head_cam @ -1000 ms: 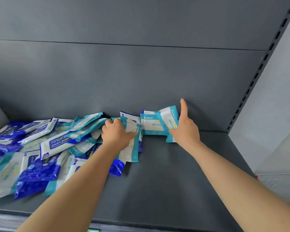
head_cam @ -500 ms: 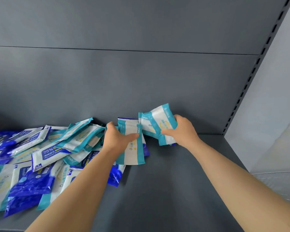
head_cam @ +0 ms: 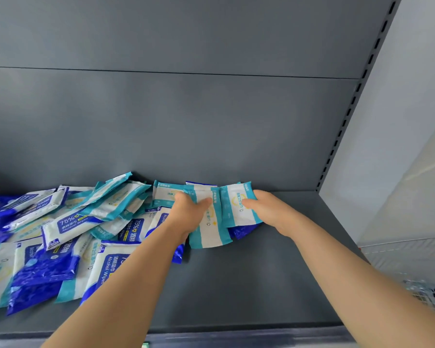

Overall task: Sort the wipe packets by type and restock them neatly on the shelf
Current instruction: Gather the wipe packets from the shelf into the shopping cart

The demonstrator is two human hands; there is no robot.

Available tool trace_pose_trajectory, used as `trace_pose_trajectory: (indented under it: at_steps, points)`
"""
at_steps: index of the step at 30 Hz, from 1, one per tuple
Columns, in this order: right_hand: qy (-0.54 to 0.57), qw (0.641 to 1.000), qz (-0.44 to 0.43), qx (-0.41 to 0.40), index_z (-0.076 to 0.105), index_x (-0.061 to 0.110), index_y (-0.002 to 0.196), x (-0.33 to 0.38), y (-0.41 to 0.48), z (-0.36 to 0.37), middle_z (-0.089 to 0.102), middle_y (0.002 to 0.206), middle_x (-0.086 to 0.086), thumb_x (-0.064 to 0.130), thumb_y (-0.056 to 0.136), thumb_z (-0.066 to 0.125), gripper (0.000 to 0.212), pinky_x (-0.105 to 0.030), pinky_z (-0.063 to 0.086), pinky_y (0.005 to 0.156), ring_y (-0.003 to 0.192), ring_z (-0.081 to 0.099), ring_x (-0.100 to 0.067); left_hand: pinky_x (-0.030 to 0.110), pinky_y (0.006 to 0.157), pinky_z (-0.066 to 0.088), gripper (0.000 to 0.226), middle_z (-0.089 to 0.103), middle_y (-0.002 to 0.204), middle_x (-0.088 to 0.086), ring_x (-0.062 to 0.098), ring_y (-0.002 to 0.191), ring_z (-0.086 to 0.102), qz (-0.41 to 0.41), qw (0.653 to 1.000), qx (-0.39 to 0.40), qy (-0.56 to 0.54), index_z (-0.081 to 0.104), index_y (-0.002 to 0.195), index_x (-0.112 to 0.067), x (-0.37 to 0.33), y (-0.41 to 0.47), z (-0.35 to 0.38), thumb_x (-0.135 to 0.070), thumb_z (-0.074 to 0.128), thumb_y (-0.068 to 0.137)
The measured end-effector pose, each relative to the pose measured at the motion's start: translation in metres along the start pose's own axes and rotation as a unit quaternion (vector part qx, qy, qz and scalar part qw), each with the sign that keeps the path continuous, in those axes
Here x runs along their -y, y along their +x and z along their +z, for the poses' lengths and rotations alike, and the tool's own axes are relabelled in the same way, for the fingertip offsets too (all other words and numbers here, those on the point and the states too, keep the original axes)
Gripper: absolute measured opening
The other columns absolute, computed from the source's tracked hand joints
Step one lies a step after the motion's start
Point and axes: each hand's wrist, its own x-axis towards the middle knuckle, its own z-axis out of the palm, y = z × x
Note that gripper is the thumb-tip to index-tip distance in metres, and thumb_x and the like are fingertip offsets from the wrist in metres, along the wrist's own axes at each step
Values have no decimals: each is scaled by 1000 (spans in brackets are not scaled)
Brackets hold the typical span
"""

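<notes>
**Left hand** [head_cam: 189, 214]: the fingers [head_cam: 180, 197] curl over the upper part of the centre teal packet [head_cam: 207, 232] and the thumb presses on its face, making a closed grip. The packet leans back, its lower edge on the grey shelf [head_cam: 236, 285].

**Right hand** [head_cam: 269, 209]: the thumb lies on the front of the right teal packet [head_cam: 234, 207]. The other fingers sit behind it and are mostly hidden, so the hold appears to be a pinch. This packet stands just right of the left-hand fingers, its left edge touching the centre teal packet.

**Blue packet** [head_cam: 242, 231]: directly below the right-hand fingers, under the right teal packet — only a corner shows.

**Rear teal packet** [head_cam: 165, 194]: just left of the left-hand fingers, close to the back panel [head_cam: 211, 121].

**Mixed pile** [head_cam: 68, 229]: further left of the left-hand fingers. Teal-and-white and blue-and-white packets overlap at varied angles — several read "75%" and "Alcohol Wipes".

**Surroundings**: a slotted upright [head_cam: 349, 116] rises right of the right-hand fingers. A wire basket [head_cam: 427, 295] sits well apart, lower right.
</notes>
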Motion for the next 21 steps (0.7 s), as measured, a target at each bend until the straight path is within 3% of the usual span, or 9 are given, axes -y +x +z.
trace_pose_trajectory:
  at_steps: [4, 9, 13, 16, 21]
  points:
    - [79, 997, 1, -16, 52, 23, 125, -7, -14, -1, 63, 119, 6, 17, 92, 58, 34, -36, 52, 92, 104, 62, -12, 33, 60, 55, 30, 71, 97, 5, 20, 81, 70, -3, 996, 30, -80, 53, 117, -9, -2, -7, 3, -26, 61, 93]
    - [172, 984, -21, -49, 50, 28, 128, -14, -42, -14, 65, 114, 8, 9, 89, 64, 46, -36, 55, 88, 102, 65, -11, 45, 72, 59, 34, 70, 101, 6, 23, 84, 70, 17, 993, 45, -108, 46, 114, -15, 3, -26, 20, -28, 65, 90]
    - [235, 970, -14, -68, 50, 31, 131, -31, -72, -39, 67, 112, 2, 6, 88, 65, 52, -37, 58, 78, 97, 68, -16, 38, 67, 58, 33, 69, 102, -1, 17, 86, 70, 62, 989, 71, -112, 46, 115, -20, -5, -48, 45, -29, 65, 90]
    - [271, 959, -16, -85, 50, 29, 131, -45, -96, -64, 67, 114, 2, 3, 88, 63, 51, -35, 58, 71, 98, 68, -17, 43, 76, 58, 34, 69, 105, -4, 16, 89, 70, 87, 984, 106, -114, 44, 116, -24, -16, -67, 71, -29, 66, 89]
    - [280, 948, -31, -147, 54, 31, 125, -80, -137, -124, 70, 110, -7, 2, 87, 64, 49, -45, 56, 82, 101, 67, -26, 41, 74, 59, 35, 69, 107, -4, 16, 90, 70, 111, 974, 161, -114, 44, 118, -24, -39, -99, 138, -28, 64, 90]
